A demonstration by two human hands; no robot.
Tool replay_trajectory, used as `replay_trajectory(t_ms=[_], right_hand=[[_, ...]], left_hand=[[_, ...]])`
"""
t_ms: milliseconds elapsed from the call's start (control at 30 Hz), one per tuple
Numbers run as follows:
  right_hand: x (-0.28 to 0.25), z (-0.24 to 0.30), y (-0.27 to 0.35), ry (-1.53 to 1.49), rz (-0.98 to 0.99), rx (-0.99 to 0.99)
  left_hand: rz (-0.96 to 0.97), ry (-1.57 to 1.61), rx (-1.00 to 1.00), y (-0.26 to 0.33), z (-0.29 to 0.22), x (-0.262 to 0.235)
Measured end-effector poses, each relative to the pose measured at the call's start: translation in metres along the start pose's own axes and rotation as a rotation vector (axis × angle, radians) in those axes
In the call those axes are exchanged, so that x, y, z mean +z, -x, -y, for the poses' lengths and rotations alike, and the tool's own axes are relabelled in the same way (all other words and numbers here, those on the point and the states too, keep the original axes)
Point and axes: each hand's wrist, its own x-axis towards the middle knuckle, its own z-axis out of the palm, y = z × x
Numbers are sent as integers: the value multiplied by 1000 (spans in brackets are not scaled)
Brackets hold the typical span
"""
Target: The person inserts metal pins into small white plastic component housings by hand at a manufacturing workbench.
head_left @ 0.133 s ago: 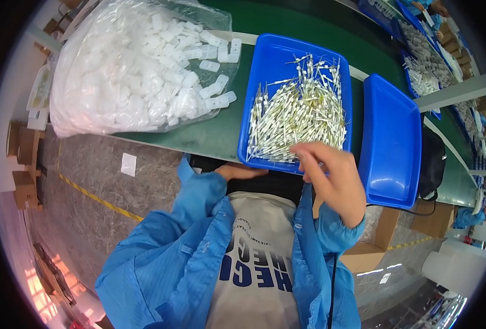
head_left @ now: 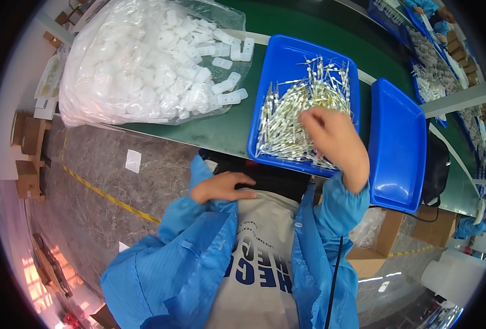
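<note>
Now the right hand (head_left: 335,138) hangs over the near right part of the pile in the blue plastic tray, its fingers curled in toward the thumb; whether anything is pinched between the tips cannot be told. A moment ago it was lower, by the tray's near edge, and it has since moved farther in over the pile. The left hand (head_left: 222,186) has drawn back from the table edge to the person's waist, where it lies loose and unclenched, fingers spread a little toward the right, with nothing visible in it.

Under the right hand, the slender white-bodied parts with thin wire leads (head_left: 287,123) lie heaped in the blue plastic tray (head_left: 283,64), mostly across its middle and near end. The heap looks much the same as before. Just right of it, a second blue tray (head_left: 397,134) sits tilted on the green tabletop (head_left: 199,134). To the left lies a large clear plastic bag (head_left: 86,93) full of flat, translucent white plastic pieces (head_left: 222,63), some spilling out at its mouth toward the first tray.

The person wears an open blue smock (head_left: 149,277) over a beige top (head_left: 259,219). Beyond the second tray is a black bag (head_left: 436,170); an open cardboard box (head_left: 388,233) stands below the table. On the grey floor, a white square sheet (head_left: 133,161) lies near a yellow-and-black tape line (head_left: 111,200).
</note>
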Motion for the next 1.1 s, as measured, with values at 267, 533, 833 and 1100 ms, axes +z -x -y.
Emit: replay_trajectory(t_ms=[267, 533, 833, 1100], right_hand=[[39, -18, -51, 361, -299, 135], [28, -14, -27, 138, -572, -172], [36, -13, -36, -135, -544, -238], [37, -10, -32, -303, -204, 9]], left_hand=[[-635, 71, 222, 59, -107, -102], [-886, -835, 183, -19, -90, -165], [-1050, -110, 235, -39, -87, -174], [-968, -173, 210, -55, -99, -163]])
